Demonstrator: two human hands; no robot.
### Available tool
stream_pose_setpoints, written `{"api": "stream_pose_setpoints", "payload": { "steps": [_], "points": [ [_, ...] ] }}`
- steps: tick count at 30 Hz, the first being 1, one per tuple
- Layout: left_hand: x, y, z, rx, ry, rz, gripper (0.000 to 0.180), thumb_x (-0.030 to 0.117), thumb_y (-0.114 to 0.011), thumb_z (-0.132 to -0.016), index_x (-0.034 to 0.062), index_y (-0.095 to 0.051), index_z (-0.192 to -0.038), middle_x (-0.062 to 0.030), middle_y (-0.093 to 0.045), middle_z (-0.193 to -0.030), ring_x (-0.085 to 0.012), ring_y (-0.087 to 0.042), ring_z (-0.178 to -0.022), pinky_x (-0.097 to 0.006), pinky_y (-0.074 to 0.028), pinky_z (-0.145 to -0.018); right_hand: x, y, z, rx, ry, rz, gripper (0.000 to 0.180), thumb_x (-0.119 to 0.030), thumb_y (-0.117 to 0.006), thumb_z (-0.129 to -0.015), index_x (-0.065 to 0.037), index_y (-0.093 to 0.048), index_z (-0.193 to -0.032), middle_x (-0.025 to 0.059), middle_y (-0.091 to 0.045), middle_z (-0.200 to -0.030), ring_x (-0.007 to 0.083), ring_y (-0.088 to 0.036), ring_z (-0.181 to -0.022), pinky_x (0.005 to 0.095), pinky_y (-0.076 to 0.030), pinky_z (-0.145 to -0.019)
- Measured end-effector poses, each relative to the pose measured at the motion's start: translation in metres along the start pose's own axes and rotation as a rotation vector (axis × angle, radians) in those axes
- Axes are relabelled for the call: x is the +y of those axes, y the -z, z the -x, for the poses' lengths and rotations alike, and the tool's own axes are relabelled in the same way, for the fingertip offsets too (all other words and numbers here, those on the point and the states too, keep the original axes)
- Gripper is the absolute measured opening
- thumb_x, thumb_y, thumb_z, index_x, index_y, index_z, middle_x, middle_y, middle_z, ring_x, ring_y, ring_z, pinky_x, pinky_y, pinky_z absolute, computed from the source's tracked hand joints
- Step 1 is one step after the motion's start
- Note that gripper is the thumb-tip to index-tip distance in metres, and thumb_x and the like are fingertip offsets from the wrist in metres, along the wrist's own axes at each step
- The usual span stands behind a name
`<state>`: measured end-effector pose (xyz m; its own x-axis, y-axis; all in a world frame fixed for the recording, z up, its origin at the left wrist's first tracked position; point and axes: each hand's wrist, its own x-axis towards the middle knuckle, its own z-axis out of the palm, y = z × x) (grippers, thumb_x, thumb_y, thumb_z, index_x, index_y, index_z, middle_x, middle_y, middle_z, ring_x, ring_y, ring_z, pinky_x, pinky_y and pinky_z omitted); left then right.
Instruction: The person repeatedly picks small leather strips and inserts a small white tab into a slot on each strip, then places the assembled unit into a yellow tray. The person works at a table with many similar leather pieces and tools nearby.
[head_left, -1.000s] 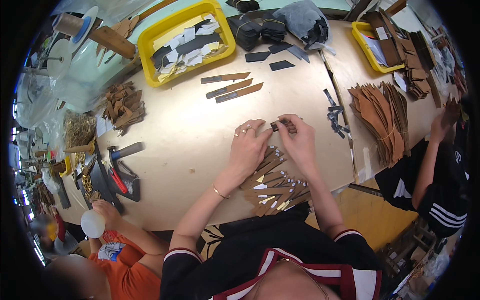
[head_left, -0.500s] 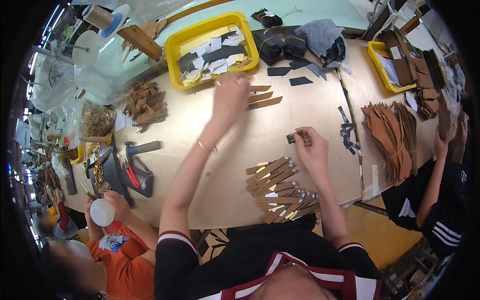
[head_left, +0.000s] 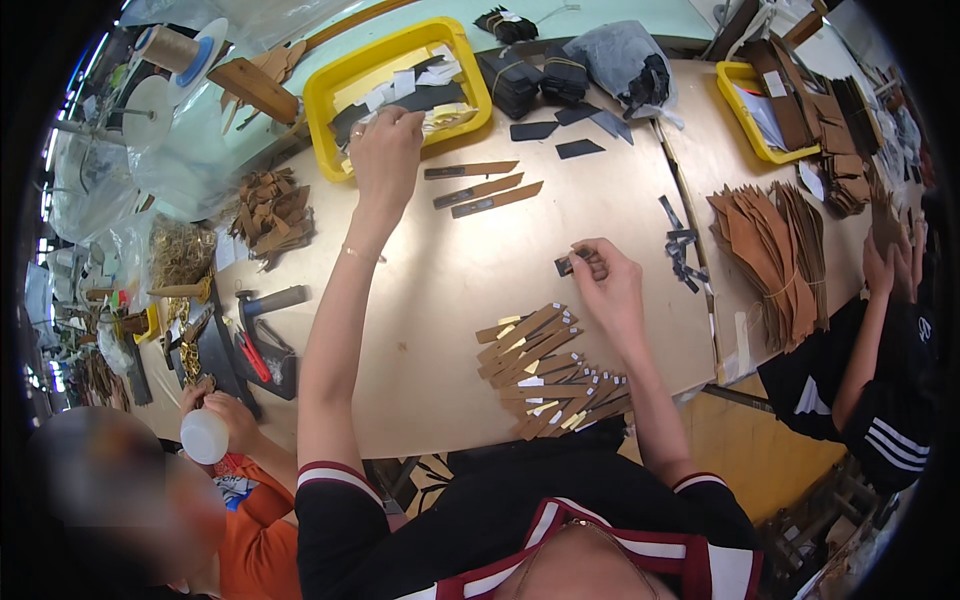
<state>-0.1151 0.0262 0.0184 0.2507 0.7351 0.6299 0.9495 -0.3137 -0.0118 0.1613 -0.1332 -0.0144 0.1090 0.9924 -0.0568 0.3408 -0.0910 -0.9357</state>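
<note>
My left hand (head_left: 385, 150) is stretched out to the yellow tray (head_left: 330, 95) at the far side of the table, fingers bent down among the white and black cut pieces inside; whether it grips one I cannot tell. My right hand (head_left: 605, 280) rests on the table holding a small dark strip (head_left: 570, 264) between its fingertips. A fanned pile of brown leather strips (head_left: 545, 370) lies just in front of me, below the right hand. Three longer brown strips (head_left: 480, 185) lie side by side near the tray.
Another person on the right handles a stack of tan leather pieces (head_left: 765, 250). A second yellow tray (head_left: 745, 110) stands at the far right. A person in orange at lower left holds a white bottle (head_left: 205, 437). Tools (head_left: 255, 345) and leather scraps (head_left: 275, 205) lie left.
My left hand left the right hand, reached across the table and now sits in the yellow tray. My right hand stayed near the strip pile with the small dark strip.
</note>
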Motion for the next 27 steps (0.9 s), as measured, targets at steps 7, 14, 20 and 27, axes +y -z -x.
{"api": "stream_pose_setpoints", "payload": {
  "steps": [7, 14, 20, 27],
  "points": [
    [0.036, 0.019, 0.040, -0.123, 0.070, 0.497, 0.016, 0.004, -0.067, -0.083, 0.0085, -0.073, -0.097, -0.0061, -0.071, -0.100, -0.0242, -0.067, -0.081, -0.034, -0.053, -0.071, -0.003, 0.002, -0.002, -0.018, -0.052, 0.002, 0.015, -0.004, -0.066, -0.090, 0.004, -0.068, -0.102, 0.0052, -0.069, -0.076, 0.0062, -0.062, -0.066, 0.0225, -0.051, -0.061],
    [0.102, 0.030, 0.100, -0.276, -0.613, 0.459, 0.028, 0.010, -0.064, -0.081, 0.0115, -0.071, -0.109, -0.0015, -0.070, -0.103, -0.0142, -0.066, -0.084, -0.029, -0.052, -0.075, -0.003, 0.003, -0.004, -0.038, -0.062, 0.009, 0.014, -0.004, -0.066, -0.090, 0.005, -0.067, -0.101, 0.0043, -0.069, -0.077, 0.0049, -0.061, -0.067, 0.0208, -0.050, -0.061],
    [0.102, 0.021, 0.105, -0.182, -0.685, 0.498, 0.026, 0.012, -0.065, -0.081, 0.0113, -0.070, -0.106, 0.0015, -0.067, -0.101, -0.0113, -0.064, -0.086, -0.030, -0.050, -0.077, -0.002, 0.004, -0.006, -0.046, -0.081, 0.001, 0.013, -0.003, -0.067, -0.090, 0.004, -0.067, -0.101, 0.0034, -0.068, -0.077, 0.0045, -0.060, -0.066, 0.0203, -0.050, -0.061],
    [0.107, 0.020, 0.107, -0.199, -0.742, 0.395, 0.024, 0.013, -0.066, -0.080, 0.0107, -0.070, -0.104, 0.0016, -0.065, -0.099, -0.0110, -0.062, -0.083, -0.030, -0.048, -0.079, 0.002, 0.004, -0.006, -0.053, -0.083, -0.006, 0.013, -0.004, -0.067, -0.090, 0.004, -0.067, -0.100, 0.0029, -0.068, -0.077, 0.0045, -0.061, -0.067, 0.0202, -0.050, -0.061]
  ]
}}
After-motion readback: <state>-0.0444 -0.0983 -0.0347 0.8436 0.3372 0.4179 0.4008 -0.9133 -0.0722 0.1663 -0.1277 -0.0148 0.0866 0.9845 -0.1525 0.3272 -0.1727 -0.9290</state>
